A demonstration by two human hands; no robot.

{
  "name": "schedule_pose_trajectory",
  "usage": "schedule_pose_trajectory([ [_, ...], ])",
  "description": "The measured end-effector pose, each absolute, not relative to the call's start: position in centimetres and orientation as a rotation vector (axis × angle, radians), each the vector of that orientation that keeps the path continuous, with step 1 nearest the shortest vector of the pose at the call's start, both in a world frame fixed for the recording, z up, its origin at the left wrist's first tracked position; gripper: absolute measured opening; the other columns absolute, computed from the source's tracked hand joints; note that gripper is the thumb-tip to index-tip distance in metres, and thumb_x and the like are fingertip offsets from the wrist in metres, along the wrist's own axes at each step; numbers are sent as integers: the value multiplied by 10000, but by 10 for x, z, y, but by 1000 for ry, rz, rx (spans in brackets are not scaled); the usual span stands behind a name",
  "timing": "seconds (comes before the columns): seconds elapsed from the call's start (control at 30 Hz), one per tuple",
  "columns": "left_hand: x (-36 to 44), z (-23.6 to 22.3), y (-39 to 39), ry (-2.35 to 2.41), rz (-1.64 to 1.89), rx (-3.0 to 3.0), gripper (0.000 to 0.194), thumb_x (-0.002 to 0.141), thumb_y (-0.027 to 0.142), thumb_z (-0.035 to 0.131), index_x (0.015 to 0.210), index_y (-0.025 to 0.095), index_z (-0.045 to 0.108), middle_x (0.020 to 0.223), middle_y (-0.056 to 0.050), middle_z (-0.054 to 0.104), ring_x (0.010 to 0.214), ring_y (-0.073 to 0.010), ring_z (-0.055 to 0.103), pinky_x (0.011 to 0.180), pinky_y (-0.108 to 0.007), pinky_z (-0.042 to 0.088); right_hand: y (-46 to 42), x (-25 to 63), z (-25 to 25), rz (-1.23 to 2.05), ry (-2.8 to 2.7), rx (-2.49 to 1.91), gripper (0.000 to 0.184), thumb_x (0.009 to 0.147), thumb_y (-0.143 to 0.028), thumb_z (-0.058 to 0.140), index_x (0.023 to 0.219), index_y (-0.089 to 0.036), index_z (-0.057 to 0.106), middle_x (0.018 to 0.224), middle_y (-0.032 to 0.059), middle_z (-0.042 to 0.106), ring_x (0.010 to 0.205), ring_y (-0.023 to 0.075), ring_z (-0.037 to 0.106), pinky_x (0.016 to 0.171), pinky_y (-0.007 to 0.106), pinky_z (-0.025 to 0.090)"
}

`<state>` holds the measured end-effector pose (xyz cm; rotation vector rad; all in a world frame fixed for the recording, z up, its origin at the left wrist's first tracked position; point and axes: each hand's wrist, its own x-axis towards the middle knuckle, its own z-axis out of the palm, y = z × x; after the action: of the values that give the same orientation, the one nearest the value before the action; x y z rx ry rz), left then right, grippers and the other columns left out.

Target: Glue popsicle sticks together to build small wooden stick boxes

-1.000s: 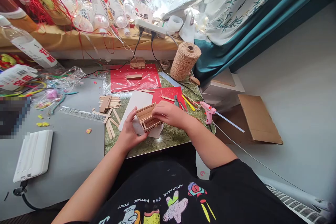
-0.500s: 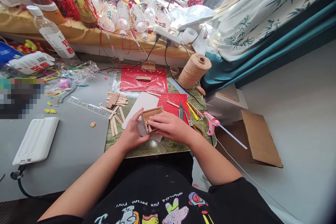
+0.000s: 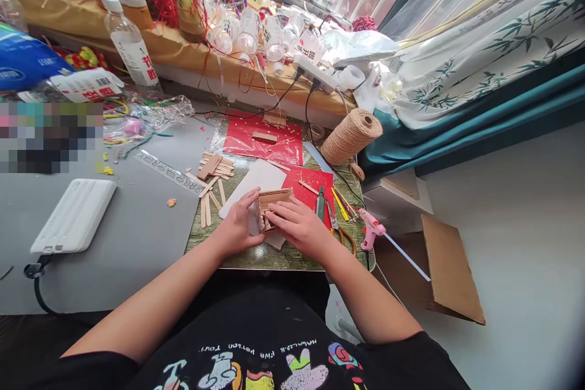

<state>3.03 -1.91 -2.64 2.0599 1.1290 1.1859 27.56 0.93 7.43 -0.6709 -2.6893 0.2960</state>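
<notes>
Between my hands is a small open box made of wooden craft sticks (image 3: 274, 196), tilted so its inside faces me. My left hand (image 3: 236, 224) grips its left side, thumb low and fingers at the upper edge. My right hand (image 3: 302, 229) holds it from the right, with fingers reaching over the opening and covering part of the inside. Short stick pieces seem to lie in the box, but I cannot make them out well. Beneath are a white sheet (image 3: 249, 186) and a red sheet (image 3: 295, 180). Loose craft sticks (image 3: 205, 210) lie to the left.
Right of my hands are a green utility knife (image 3: 320, 202), scissors (image 3: 350, 242) and a pink glue gun (image 3: 371, 228) at the table edge. Behind stands a twine spool (image 3: 351, 137). A white power bank (image 3: 75, 216) and stencil ruler (image 3: 167, 172) lie left. Bottles (image 3: 132, 52) crowd the sill.
The camera view has shifted, so the table things appear farther right. Both hands stay on the box, with only a slight shift of the right fingers over its opening.
</notes>
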Motion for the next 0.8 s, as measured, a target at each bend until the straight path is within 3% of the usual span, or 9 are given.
schedule_pose_trajectory([
  [0.17, 30, -29, -19, 1139, 1192, 2052, 1158, 735, 217, 859, 1662, 303, 171, 1720, -177, 308, 1593, -381, 346, 1267, -650, 384, 2, 273, 69, 271, -2679, -748, 527, 1047, -180, 553, 1560, -292, 519, 1519, 103, 642, 1433, 296, 587, 1253, 608, 427],
  [0.37, 29, -32, -19, 1136, 1198, 2036, 1191, 715, 210, 875, 1671, 308, 171, 1713, -173, 322, 1589, -383, 351, 1266, -657, 380, -4, 276, 59, 231, -2716, -799, 620, 1047, -183, 538, 1640, -290, 393, 1633, 102, 519, 1543, 315, 466, 1317, 659, 279],
  [0.8, 29, -34, -18, 1154, 1182, 2072, 1185, 731, 226, 869, 1673, 297, 153, 1712, -184, 321, 1600, -382, 330, 1263, -647, 380, -13, 271, 45, 208, -2659, -882, 617, 1034, -162, 544, 1626, -294, 432, 1653, 102, 484, 1595, 314, 381, 1328, 651, 243],
])
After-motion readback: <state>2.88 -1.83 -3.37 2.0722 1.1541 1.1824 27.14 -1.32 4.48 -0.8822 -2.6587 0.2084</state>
